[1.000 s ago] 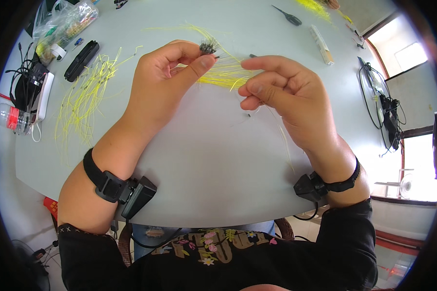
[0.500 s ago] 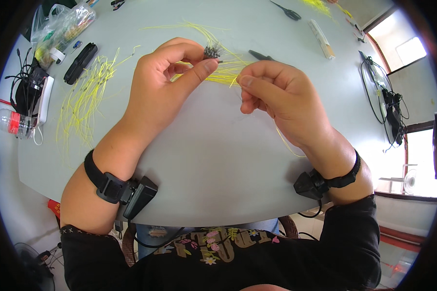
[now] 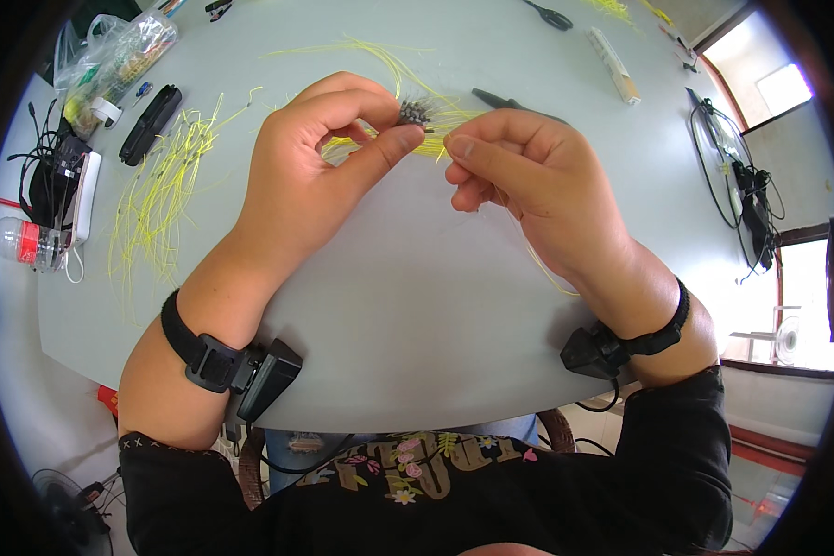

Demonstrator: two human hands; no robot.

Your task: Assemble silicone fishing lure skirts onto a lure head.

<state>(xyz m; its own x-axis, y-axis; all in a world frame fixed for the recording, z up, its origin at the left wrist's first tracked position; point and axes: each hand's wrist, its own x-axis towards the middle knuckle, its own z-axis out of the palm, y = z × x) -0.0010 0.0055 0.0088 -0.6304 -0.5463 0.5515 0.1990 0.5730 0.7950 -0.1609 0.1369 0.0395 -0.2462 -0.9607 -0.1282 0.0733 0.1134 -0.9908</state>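
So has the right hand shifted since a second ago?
Yes, slightly. The right hand has drawn left toward the left hand, and its fingertips now lie under the black tool on the table.

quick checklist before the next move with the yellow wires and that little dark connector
1. Small dark bristly connector pinched in the left hand between thumb and forefinger: ok.
2. Right hand grip on a thin yellow wire: cannot tell, the fingertips are closed together but the strand between them is too fine to see.
3. Bundle of thin yellow wires lying under the connector, within reach: ok.
4. Spare loose yellow strands on the grey table to the left: ok.
5. Black-handled tool behind the right hand, apart from it: ok.
6. Wire end lined up with the connector: cannot tell, too small.
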